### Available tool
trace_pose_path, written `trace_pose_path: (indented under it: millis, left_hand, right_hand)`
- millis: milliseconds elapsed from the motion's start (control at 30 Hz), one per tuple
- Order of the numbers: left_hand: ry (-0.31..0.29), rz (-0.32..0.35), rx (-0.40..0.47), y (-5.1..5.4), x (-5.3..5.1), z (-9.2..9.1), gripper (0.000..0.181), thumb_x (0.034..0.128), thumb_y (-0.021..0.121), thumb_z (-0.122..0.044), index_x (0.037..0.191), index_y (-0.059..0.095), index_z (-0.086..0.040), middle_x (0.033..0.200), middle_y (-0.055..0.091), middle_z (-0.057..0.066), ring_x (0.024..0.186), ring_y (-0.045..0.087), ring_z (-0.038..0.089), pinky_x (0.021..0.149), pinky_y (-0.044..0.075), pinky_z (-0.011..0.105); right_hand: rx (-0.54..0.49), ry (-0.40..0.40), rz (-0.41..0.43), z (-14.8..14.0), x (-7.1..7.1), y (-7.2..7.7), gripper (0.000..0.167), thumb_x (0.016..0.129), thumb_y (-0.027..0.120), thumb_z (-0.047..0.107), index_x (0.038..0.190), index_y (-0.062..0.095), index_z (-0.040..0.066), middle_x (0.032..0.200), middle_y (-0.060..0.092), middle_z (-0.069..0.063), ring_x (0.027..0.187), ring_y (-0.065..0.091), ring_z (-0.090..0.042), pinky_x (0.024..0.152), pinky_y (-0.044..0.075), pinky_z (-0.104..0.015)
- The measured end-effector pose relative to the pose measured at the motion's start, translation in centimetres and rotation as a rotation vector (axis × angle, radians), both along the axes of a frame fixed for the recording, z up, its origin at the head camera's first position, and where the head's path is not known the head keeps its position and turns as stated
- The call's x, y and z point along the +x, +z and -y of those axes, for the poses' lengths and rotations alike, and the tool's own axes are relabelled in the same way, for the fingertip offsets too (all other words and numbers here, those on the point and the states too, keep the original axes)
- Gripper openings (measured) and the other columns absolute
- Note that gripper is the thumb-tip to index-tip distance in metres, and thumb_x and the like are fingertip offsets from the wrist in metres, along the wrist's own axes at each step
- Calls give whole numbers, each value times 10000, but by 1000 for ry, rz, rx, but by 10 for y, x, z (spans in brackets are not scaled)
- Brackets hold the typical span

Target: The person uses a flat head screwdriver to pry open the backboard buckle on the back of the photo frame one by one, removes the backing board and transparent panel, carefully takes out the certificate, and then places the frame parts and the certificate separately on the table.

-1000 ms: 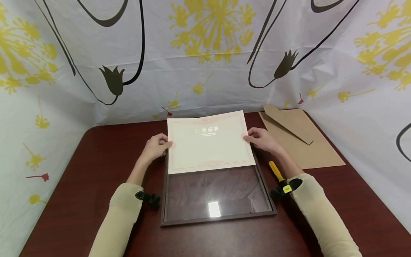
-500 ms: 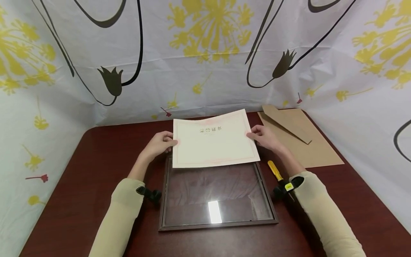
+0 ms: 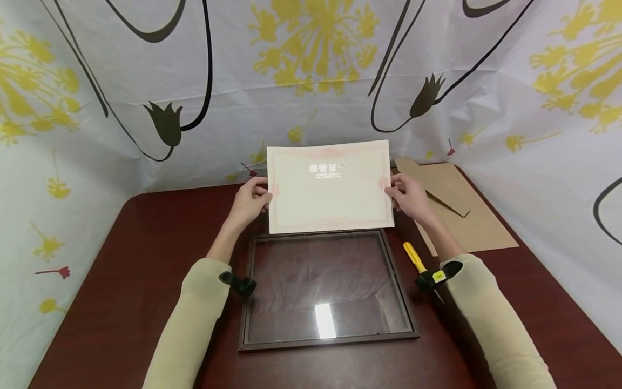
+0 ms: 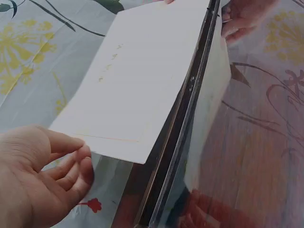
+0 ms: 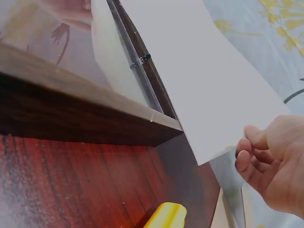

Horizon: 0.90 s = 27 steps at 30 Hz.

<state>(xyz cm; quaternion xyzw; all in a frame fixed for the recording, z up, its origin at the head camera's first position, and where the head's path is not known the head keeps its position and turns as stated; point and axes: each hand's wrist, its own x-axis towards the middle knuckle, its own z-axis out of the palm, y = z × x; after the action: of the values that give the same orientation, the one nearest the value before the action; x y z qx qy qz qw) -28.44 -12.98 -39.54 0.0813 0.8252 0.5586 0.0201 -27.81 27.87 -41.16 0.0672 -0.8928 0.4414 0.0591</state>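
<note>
A cream certificate point(image 3: 330, 202) with a thin pink border and shiny lettering is held up behind the far edge of a dark wooden frame point(image 3: 330, 341). My left hand point(image 3: 250, 201) pinches its left edge between thumb and fingers, and my right hand point(image 3: 410, 197) pinches the right edge. The frame lies flat with a glassy, reflective pane point(image 3: 320, 275) inside it. In the left wrist view the certificate point(image 4: 137, 61) leans away from me, its lower edge alongside the far rail of the frame. The right wrist view shows the sheet point(image 5: 209, 85) gripped near its corner by the right hand point(image 5: 275, 166).
A yellow-handled screwdriver point(image 3: 414, 256) lies right of the frame, partly hidden by the wrist camera. Brown board point(image 3: 478, 216) with a folded-up flap point(image 3: 449, 201) lies at the back right. The dark red table point(image 3: 146, 259) ends at a patterned cloth point(image 3: 218, 156) behind.
Both hands have lifted the certificate up and away from me, off the frame, and tilted it more upright. More of the pane and the frame's far rail now show.
</note>
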Motion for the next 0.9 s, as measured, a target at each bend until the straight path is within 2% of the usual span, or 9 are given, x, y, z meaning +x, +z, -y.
trace_pose_path:
  millis: [133,267,400,500,633,767,900]
  left_hand:
    - [29,-40,36,0,-3,-8,349,1004,560,-21,1352,557,9,1052,644,173,861,636,366,812,548,505]
    - [17,-26,-2,-2,-4,-13,353,1013,553,-29,1365,567,-19,1079,652,205,902,642,435,832,536,554]
    - [3,4,-81,-7,-5,-15,390,1019,560,-48,1408,562,-87,1053,667,201,865,664,423,791,551,525]
    - [-6,42,-123,-11,-6,-16,433,1015,574,-58,1444,536,-111,1026,671,195,837,675,403,768,556,490]
    - [-24,94,-190,-15,-5,-17,492,996,591,-58,1478,502,-97,1017,671,195,800,682,346,727,550,414]
    - [-45,139,-247,-19,-5,-19,473,987,610,-71,1452,522,-58,1046,678,198,785,677,277,704,532,362]
    - [-60,177,-266,-23,-6,-22,455,971,627,-71,1411,538,6,1055,690,199,758,677,231,703,542,330]
  right_hand:
    - [-37,-41,-26,-1,-2,2,319,1057,554,167,1283,533,-57,926,632,-208,716,600,-413,615,551,-391]
    - [-43,-56,-31,-3,-3,-1,302,1051,561,142,1271,541,-64,956,632,-219,711,597,-403,605,545,-379]
    - [-26,-54,-13,-5,-4,-6,283,1043,570,121,1261,559,-59,968,647,-233,720,603,-386,621,548,-391]
    - [0,-60,10,-7,-5,-9,290,1040,579,127,1270,566,-49,947,652,-235,707,599,-349,605,537,-357]
    - [39,-79,87,-10,-5,-11,330,1031,598,145,1279,549,-67,914,621,-221,677,573,-285,571,497,-318]
    - [70,-110,179,-12,-4,-13,347,1021,614,181,1250,550,-72,970,613,-207,708,583,-259,607,502,-331]
    - [109,-113,205,-15,-5,-19,312,1006,632,186,1186,589,-65,1009,631,-224,720,592,-257,609,498,-314]
